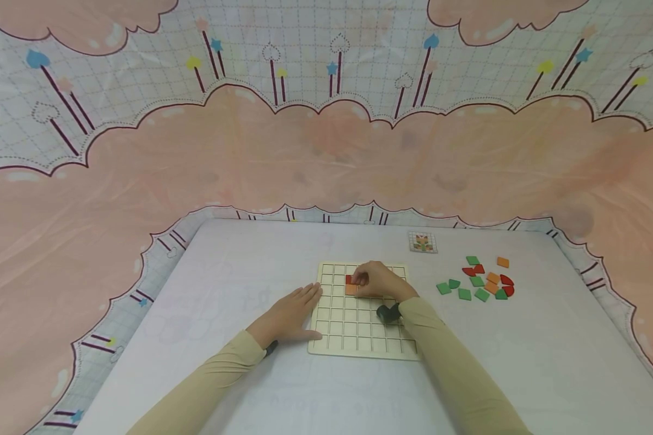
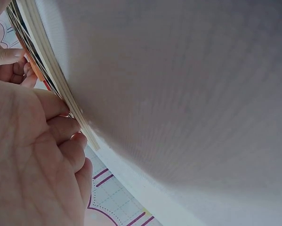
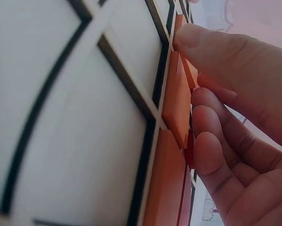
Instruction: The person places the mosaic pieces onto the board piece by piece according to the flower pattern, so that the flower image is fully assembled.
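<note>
Left hand spread along left edge of grid board, relaxed fingers touching rim, grasping nothing. Right hand over board's upper half, thumb and fingers pinching orange tile, tilted against board. Beside it on board, other orange tiles and red tile. Board flat on white desk. Loose tiles in green, orange and red scattered right of board. Small picture card just beyond board's far right corner. Pink cloud-print cloth behind board.
</note>
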